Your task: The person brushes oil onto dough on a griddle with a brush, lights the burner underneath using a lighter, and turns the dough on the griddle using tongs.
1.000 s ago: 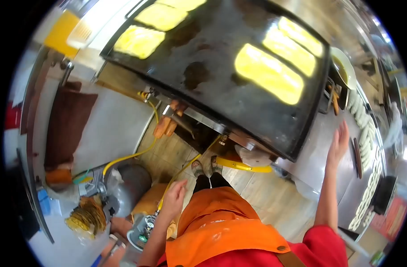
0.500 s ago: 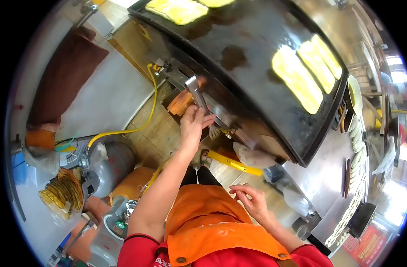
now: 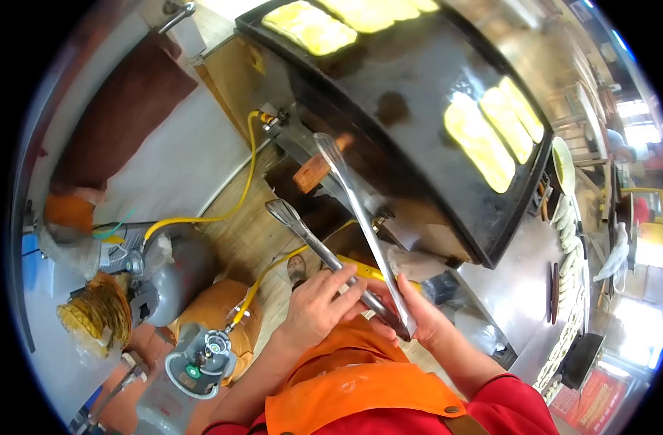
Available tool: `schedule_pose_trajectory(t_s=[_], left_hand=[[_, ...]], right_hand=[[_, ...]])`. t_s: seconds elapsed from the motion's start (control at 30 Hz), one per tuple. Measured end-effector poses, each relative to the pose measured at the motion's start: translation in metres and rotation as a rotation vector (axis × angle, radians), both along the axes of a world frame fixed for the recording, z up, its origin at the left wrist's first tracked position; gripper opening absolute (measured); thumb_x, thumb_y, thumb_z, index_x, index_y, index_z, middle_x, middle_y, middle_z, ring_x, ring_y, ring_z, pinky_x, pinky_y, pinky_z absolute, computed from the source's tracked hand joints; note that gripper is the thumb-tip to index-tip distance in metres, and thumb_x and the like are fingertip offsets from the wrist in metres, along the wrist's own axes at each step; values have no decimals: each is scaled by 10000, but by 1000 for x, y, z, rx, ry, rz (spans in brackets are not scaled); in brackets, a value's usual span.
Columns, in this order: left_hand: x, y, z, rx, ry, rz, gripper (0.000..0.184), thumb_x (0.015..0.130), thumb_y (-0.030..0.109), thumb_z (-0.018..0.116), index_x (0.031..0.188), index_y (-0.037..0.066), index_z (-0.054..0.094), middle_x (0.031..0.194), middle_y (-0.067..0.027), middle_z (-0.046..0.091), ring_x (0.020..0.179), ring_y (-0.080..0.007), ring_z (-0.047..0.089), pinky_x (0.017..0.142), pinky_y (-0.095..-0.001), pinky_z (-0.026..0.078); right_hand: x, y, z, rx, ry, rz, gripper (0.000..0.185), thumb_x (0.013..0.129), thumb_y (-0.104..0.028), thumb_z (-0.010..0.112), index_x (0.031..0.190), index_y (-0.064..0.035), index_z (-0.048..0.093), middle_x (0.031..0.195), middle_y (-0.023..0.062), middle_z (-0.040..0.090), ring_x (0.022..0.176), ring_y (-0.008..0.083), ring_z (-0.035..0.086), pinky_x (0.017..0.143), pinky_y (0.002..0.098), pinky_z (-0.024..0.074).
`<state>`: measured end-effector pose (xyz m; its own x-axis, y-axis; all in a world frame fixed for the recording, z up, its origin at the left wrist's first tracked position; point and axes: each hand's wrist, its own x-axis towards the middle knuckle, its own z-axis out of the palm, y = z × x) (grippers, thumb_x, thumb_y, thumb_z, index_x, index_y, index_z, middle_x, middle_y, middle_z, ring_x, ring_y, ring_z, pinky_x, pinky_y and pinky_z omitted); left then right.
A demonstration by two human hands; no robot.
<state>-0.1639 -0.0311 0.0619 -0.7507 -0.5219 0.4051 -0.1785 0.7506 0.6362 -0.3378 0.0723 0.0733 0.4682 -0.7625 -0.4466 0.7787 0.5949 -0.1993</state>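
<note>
Metal tongs (image 3: 360,210) with scalloped ends are held in front of my apron (image 3: 360,399), their two arms spread wide apart. My left hand (image 3: 317,308) is closed on the left arm of the tongs, low down. Near the hinge, my right hand (image 3: 424,319) wraps round the lower part of the other arm. Nothing is between the tong tips. A wooden block (image 3: 312,175) at the front of the griddle shows behind the tongs.
Flat pale yellow pieces of dough (image 3: 480,141) lie on the black griddle (image 3: 418,116), at its far and right sides. Gas cylinders (image 3: 193,362) and a yellow hose (image 3: 201,219) are at the left. A metal counter (image 3: 512,290) with rows of dough (image 3: 567,290) stands at the right.
The tongs have come back from the griddle's front edge towards my apron, and their arms have spread apart. My right hand, earlier without the tongs, now grips them too.
</note>
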Motion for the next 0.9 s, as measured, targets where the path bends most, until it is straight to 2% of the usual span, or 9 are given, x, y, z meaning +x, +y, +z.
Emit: schedule_pose_trajectory(t_s=[0.17,0.23,0.3,0.37,0.43,0.5,0.73,0.83,0.9], left_hand=[[0,-12,-7,-8,77,-111,384,716,53,643,1094,50,574,1174,-157,524,926,-303,590,733,-344,513],[7,-10,-24,57,73,29,450,743,31,616,1178,31,504,1255,-185,462,1049,-330,541,841,-368,476],[14,-11,-55,622,219,406,394,841,67,539,1225,9,472,1317,-210,401,1183,-306,447,996,-387,345],[8,-49,-90,503,-19,657,422,871,142,523,1249,-29,447,1301,-230,430,1185,-362,443,1009,-395,332],[-15,-98,-111,584,-101,514,456,894,193,495,1276,-43,417,1292,-243,435,1198,-370,424,1016,-384,312],[-51,-137,-136,715,-132,320,505,869,250,561,1300,29,417,1047,-127,617,1004,-241,568,900,-318,416],[-69,-155,-182,692,-239,193,395,871,231,576,1211,43,507,1051,-110,597,1013,-234,552,867,-332,432],[2,-131,-145,590,-309,193,454,809,374,610,1079,13,553,876,-203,622,796,-359,597,707,-391,467],[63,-113,-134,977,-461,226,350,806,266,605,1004,-16,544,644,-92,559,492,-189,524,483,-322,424]], right_hand=[[-12,14,18,95,273,7,664,883,-529,458,1336,-54,357,797,105,581,465,76,433,377,194,290],[-16,29,13,39,601,27,625,887,-456,498,1333,-40,362,777,83,577,474,70,434,400,194,311],[-17,44,12,49,819,23,562,876,-269,577,1333,-19,366,753,32,559,506,56,443,446,192,341],[-13,62,3,91,934,21,581,866,-262,606,1326,1,368,736,42,548,500,66,454,439,195,347],[-9,77,-9,162,981,13,580,858,-176,626,1337,8,356,723,38,534,510,71,459,453,202,357],[-2,91,-19,186,1035,-3,536,863,-157,609,1326,-8,381,744,23,538,536,73,474,489,212,387],[9,114,-30,107,1396,197,493,846,-140,627,1294,-57,438,997,111,618,844,159,597,762,278,476],[11,113,-32,117,1385,186,479,837,-129,632,1276,-52,457,1041,152,617,938,183,599,814,281,462],[11,113,-33,13,1410,310,471,835,-144,627,1273,-87,463,1025,138,621,902,200,610,778,288,476]])
